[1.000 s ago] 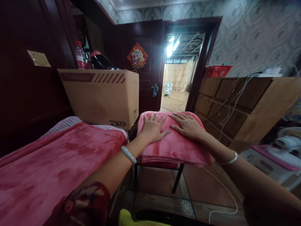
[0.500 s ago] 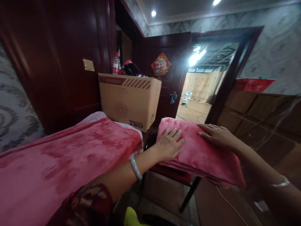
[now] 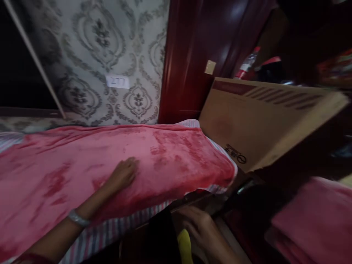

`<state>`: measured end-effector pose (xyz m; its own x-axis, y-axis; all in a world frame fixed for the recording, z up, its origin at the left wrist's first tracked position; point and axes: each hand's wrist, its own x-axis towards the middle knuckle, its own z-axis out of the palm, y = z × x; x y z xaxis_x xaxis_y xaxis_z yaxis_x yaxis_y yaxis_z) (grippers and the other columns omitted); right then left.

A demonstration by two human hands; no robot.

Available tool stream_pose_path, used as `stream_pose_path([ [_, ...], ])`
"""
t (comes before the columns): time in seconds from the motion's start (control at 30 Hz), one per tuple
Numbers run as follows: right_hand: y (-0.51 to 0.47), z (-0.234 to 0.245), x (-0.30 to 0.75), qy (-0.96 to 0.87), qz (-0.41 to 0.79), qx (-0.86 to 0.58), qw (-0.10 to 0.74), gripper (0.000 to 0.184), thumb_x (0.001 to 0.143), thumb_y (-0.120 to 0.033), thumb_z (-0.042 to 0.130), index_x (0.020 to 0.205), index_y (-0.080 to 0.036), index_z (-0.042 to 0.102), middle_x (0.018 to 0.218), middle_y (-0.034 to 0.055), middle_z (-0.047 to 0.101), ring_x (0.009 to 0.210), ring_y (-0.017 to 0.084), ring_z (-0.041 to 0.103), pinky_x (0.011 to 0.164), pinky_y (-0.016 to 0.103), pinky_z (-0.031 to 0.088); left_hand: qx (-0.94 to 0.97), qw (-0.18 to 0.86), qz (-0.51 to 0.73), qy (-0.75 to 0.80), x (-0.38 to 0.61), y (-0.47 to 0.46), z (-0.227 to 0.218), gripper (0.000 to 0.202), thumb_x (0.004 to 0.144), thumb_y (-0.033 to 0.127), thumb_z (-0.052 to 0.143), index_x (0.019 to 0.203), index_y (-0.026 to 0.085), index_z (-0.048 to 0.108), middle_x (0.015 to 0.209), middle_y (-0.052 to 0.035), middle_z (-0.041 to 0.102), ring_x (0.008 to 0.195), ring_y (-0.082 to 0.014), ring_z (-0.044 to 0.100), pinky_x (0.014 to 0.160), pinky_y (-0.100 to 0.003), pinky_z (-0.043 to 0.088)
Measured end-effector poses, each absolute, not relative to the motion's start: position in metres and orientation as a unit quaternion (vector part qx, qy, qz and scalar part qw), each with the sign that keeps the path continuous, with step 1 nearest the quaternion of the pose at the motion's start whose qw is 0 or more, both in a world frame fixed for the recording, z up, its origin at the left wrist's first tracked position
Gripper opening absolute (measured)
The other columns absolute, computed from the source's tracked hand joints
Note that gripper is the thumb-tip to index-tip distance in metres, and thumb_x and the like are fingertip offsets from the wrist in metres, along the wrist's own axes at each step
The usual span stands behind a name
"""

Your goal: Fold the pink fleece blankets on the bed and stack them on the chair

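Note:
A pink plush blanket [image 3: 165, 157] lies spread over a long surface, with a striped cloth [image 3: 115, 227] showing under its edges. On the middle of this blanket rests my left hand [image 3: 127, 171], a pale bangle on its wrist. Blur and dim light hide how its fingers lie. My right hand [image 3: 202, 223] hangs low in front of the blanket's near edge, fingers apart and holding nothing. A folded pink blanket [image 3: 319, 216] sits at the lower right, apart from both hands.
Beyond the blanket's right end stands a cardboard box [image 3: 247, 121], with a bottle [image 3: 249, 62] at its top. Patterned wallpaper [image 3: 99, 40] and a dark red wooden panel [image 3: 189, 55] rise behind. Something yellow [image 3: 184, 245] shows at the bottom, near my right hand.
My view has swung left from the folded blanket to the spread one. Both hands have come off the folded blanket; the left now touches the spread blanket, the right is lower in the air.

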<state>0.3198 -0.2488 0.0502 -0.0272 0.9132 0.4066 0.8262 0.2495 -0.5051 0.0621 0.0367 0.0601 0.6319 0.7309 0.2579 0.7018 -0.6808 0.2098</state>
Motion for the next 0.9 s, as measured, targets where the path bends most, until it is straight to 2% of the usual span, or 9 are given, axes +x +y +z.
stream_pose_path([
  [0.07, -0.199, 0.051, 0.330, -0.711, 0.091, -0.589, 0.373, 0.053, 0.086, -0.042, 0.052, 0.136, -0.059, 0.058, 0.119, -0.0084, 0.075, 0.103, 0.034, 0.074, 0.084, 0.056, 0.064, 0.859, 0.026, 0.161, 0.485, 0.009, 0.037, 0.054, 0.052, 0.091, 0.035, 0.049, 0.141, 0.024, 0.059, 0.149, -0.0142, 0.056, 0.141, -0.0357, 0.047, 0.115, -0.058, 0.035],
  [0.13, -0.150, 0.053, 0.341, -0.699, 0.059, -0.602, 0.382, 0.047, 0.093, -0.042, 0.045, 0.133, -0.035, 0.068, 0.123, 0.0065, 0.074, 0.114, 0.035, 0.070, 0.098, 0.059, 0.057, 0.823, 0.016, 0.154, 0.546, -0.031, 0.026, 0.049, 0.059, 0.092, 0.042, 0.049, 0.146, 0.019, 0.054, 0.154, -0.0192, 0.050, 0.145, -0.0396, 0.041, 0.114, -0.064, 0.032],
  [0.17, -0.127, 0.053, 0.346, -0.697, 0.040, -0.607, 0.380, 0.049, 0.094, -0.042, 0.043, 0.132, -0.027, 0.069, 0.126, 0.0115, 0.073, 0.119, 0.035, 0.068, 0.103, 0.059, 0.053, 0.805, 0.010, 0.145, 0.576, -0.044, 0.019, 0.047, 0.062, 0.093, 0.046, 0.047, 0.149, 0.017, 0.052, 0.157, -0.0210, 0.046, 0.147, -0.0400, 0.038, 0.115, -0.066, 0.030],
  [0.23, -0.087, 0.045, 0.351, -0.696, 0.006, -0.619, 0.363, 0.053, 0.094, -0.044, 0.043, 0.135, -0.020, 0.066, 0.133, 0.0156, 0.068, 0.128, 0.036, 0.061, 0.111, 0.061, 0.045, 0.772, 0.003, 0.114, 0.625, -0.058, 0.007, 0.041, 0.065, 0.096, 0.048, 0.042, 0.152, 0.015, 0.047, 0.162, -0.0219, 0.037, 0.151, -0.0387, 0.031, 0.116, -0.066, 0.027],
  [0.33, -0.055, 0.016, 0.353, -0.682, -0.015, -0.667, 0.299, 0.061, 0.092, -0.046, 0.039, 0.142, -0.018, 0.060, 0.144, 0.0167, 0.060, 0.139, 0.037, 0.050, 0.114, 0.065, 0.038, 0.754, 0.010, 0.063, 0.654, -0.062, -0.003, 0.033, 0.063, 0.097, 0.045, 0.041, 0.154, 0.018, 0.045, 0.165, -0.0194, 0.029, 0.154, -0.0367, 0.026, 0.119, -0.065, 0.023],
  [0.47, -0.051, -0.030, 0.360, -0.668, -0.019, -0.717, 0.199, 0.073, 0.090, -0.056, 0.030, 0.144, -0.017, 0.058, 0.153, 0.0175, 0.051, 0.143, 0.043, 0.043, 0.113, 0.069, 0.035, 0.760, 0.016, 0.076, 0.645, -0.061, -0.009, 0.028, 0.061, 0.098, 0.048, 0.045, 0.153, 0.021, 0.046, 0.164, -0.0194, 0.032, 0.154, -0.0370, 0.026, 0.120, -0.065, 0.022],
  [0.6, -0.051, -0.049, 0.373, -0.679, -0.016, -0.698, 0.226, 0.068, 0.087, -0.058, 0.032, 0.143, -0.031, 0.060, 0.149, 0.0090, 0.057, 0.140, 0.041, 0.047, 0.110, 0.068, 0.040, 0.771, 0.034, 0.113, 0.626, -0.068, -0.021, 0.030, 0.058, 0.098, 0.047, 0.049, 0.150, 0.020, 0.050, 0.162, -0.0204, 0.037, 0.152, -0.0369, 0.030, 0.119, -0.065, 0.025],
  [0.73, -0.069, -0.054, 0.370, -0.691, -0.009, -0.665, 0.282, 0.068, 0.087, -0.058, 0.032, 0.143, -0.032, 0.061, 0.143, 0.0080, 0.062, 0.135, 0.040, 0.054, 0.110, 0.064, 0.044, 0.825, 0.074, 0.136, 0.544, -0.105, -0.045, 0.032, 0.052, 0.099, 0.042, 0.049, 0.146, 0.022, 0.054, 0.160, -0.0164, 0.043, 0.151, -0.0305, 0.035, 0.123, -0.058, 0.025],
  [0.9, -0.130, -0.067, 0.354, -0.690, -0.035, -0.656, 0.303, 0.069, 0.090, -0.054, 0.033, 0.155, -0.033, 0.046, 0.146, 0.0085, 0.059, 0.141, 0.042, 0.046, 0.113, 0.068, 0.040, 0.753, 0.039, 0.167, 0.635, -0.206, -0.075, 0.024, 0.046, 0.097, 0.038, 0.047, 0.138, 0.022, 0.062, 0.153, -0.0156, 0.052, 0.147, -0.0312, 0.042, 0.123, -0.058, 0.025],
])
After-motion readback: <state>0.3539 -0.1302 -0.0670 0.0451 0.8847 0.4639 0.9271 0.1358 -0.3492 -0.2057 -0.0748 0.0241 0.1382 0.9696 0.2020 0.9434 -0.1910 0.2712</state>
